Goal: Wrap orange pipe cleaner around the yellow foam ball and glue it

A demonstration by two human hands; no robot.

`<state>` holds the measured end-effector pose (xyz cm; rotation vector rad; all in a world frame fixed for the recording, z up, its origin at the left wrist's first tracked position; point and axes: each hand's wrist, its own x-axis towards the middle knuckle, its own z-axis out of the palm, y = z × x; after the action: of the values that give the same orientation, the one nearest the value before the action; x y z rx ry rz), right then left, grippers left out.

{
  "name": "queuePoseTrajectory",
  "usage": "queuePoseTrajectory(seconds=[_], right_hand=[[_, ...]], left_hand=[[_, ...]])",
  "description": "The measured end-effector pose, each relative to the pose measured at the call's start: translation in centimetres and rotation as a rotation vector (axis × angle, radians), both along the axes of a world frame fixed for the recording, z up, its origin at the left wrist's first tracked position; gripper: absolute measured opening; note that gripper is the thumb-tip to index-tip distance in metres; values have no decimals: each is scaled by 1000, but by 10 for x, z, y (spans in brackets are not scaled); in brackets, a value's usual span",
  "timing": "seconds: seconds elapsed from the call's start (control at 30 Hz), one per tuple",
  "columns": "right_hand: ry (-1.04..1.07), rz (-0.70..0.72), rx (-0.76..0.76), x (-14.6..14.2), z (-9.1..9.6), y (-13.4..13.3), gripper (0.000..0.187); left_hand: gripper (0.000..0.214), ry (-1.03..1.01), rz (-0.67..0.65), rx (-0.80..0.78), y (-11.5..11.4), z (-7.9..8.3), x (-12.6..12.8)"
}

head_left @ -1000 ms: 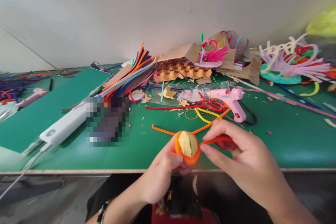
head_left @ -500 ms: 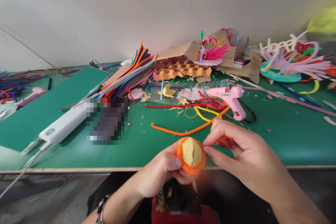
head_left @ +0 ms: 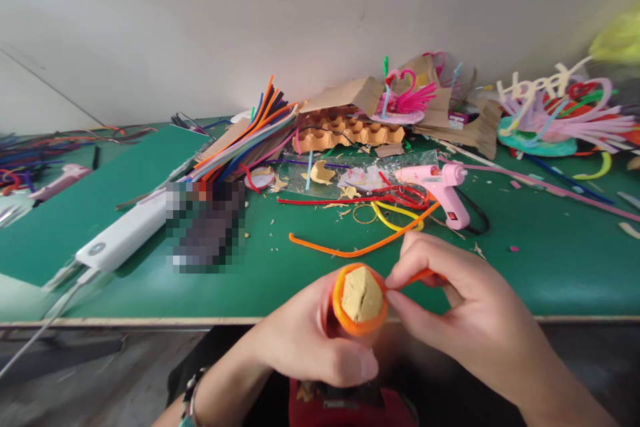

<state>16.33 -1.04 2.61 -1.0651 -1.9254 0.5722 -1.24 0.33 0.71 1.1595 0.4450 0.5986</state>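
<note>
My left hand [head_left: 320, 337] is wrapped round a small piece with a tan, faceted, pointed top [head_left: 361, 295], its lower part hidden by my fingers. An orange pipe cleaner [head_left: 350, 325] rings that tan top. Thumb and forefinger of my right hand [head_left: 440, 280] pinch the strand of the same orange pipe cleaner where it leaves the ring on the right side. Another orange pipe cleaner [head_left: 350, 254] lies bent on the table just beyond my hands. A pink hot glue gun [head_left: 440, 187] rests behind my right hand.
On the green table [head_left: 280, 290] are a white power strip [head_left: 125, 233], a bundle of coloured pipe cleaners [head_left: 250, 140], a cardboard egg tray [head_left: 345, 133], red-handled scissors [head_left: 410, 197] and tan scraps. Pipe-cleaner swans [head_left: 400, 103] stand at the back. The table's front edge runs below my hands.
My left thumb has moved from the ring's side down to the front, below it. The tan-topped piece has turned slightly and shifted a little left. My right hand keeps its pinch.
</note>
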Motion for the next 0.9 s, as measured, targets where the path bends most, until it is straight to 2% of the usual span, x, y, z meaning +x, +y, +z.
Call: queuePoseTrajectory(seconds=[0.07, 0.2, 0.33, 0.57, 0.73, 0.9], right_hand=[[-52, 23, 53, 3, -1, 0, 14], [-162, 116, 137, 9, -3, 2, 35], [-176, 167, 162, 11, -2, 3, 30], [-190, 122, 213, 9, -1, 6, 22], [-181, 56, 276, 7, 0, 8, 17], [-130, 38, 246, 6, 0, 7, 19]], left_hand=[[18, -20, -46, 44, 3, 2, 0], [19, -33, -136, 60, 6, 3, 0], [23, 14, -151, 45, 6, 3, 0], [26, 26, -116, 0, 6, 2, 0], [26, -45, -88, -64, 0, -5, -1], [36, -179, -48, -201, -3, -10, 2]])
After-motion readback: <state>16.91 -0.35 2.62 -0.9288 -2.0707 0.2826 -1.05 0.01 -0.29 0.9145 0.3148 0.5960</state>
